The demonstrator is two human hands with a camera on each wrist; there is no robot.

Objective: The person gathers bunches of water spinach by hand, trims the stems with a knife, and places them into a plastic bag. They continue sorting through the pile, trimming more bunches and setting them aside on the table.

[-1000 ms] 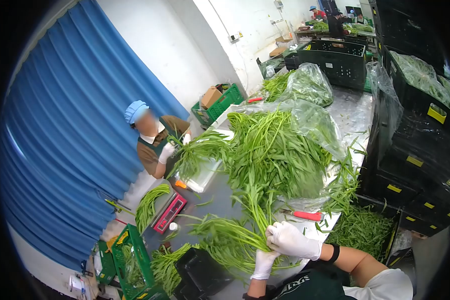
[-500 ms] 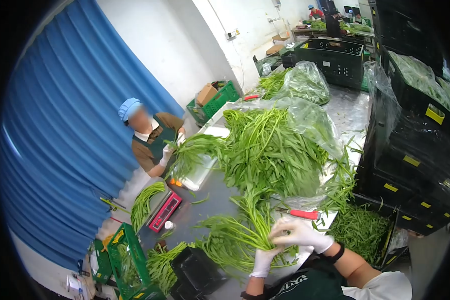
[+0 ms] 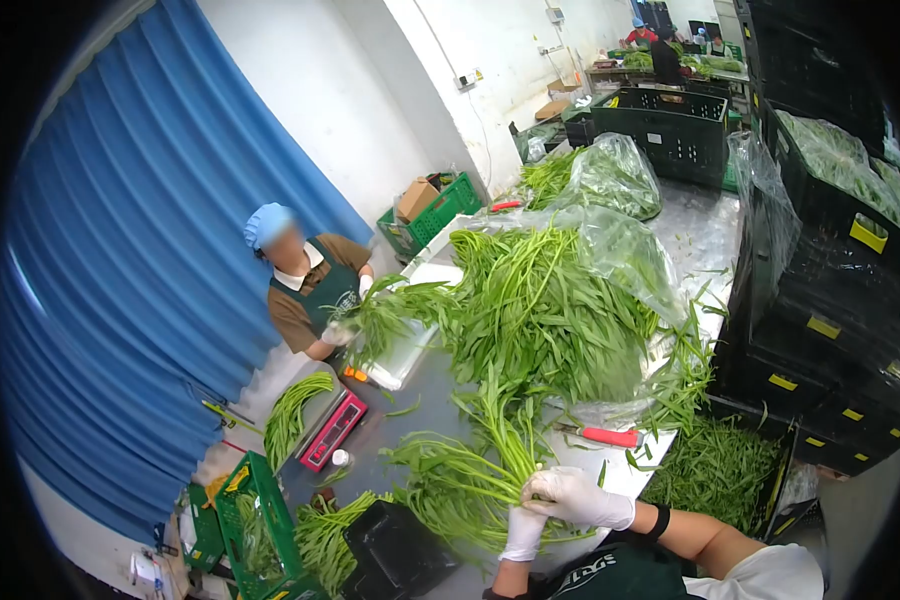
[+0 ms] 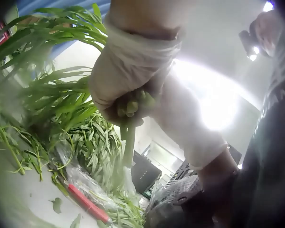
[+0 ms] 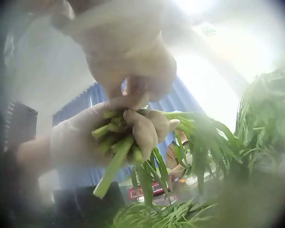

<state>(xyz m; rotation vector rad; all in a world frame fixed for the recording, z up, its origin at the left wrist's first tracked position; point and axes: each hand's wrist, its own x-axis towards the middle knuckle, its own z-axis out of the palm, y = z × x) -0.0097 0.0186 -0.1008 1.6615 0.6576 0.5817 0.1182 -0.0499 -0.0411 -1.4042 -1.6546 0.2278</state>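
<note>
My gloved left hand [image 3: 525,532] grips a bunch of leafy water spinach [image 3: 500,465] around its stems. Cut stem ends [image 5: 111,137] poke out of that fist in the right wrist view, one longer than the others. Against the same stems, my gloved right hand [image 3: 577,497] pinches with bent fingers, right beside the left one. The bunch's leaves fan out to the left over the table. In the left wrist view, the left hand [image 4: 128,71] covers much of the right hand's fingers.
A large water spinach heap [image 3: 550,310] lies mid-table beside a red-handled knife [image 3: 610,437]. A red scale [image 3: 333,430] and a black container [image 3: 395,550] stand left. Across the table, a person [image 3: 310,280] handles greens. Black crates [image 3: 820,330] are stacked at right.
My right hand's fingers, spread a little half a second ago, have closed in on the stems beside the left hand. The person opposite has lowered one hand.
</note>
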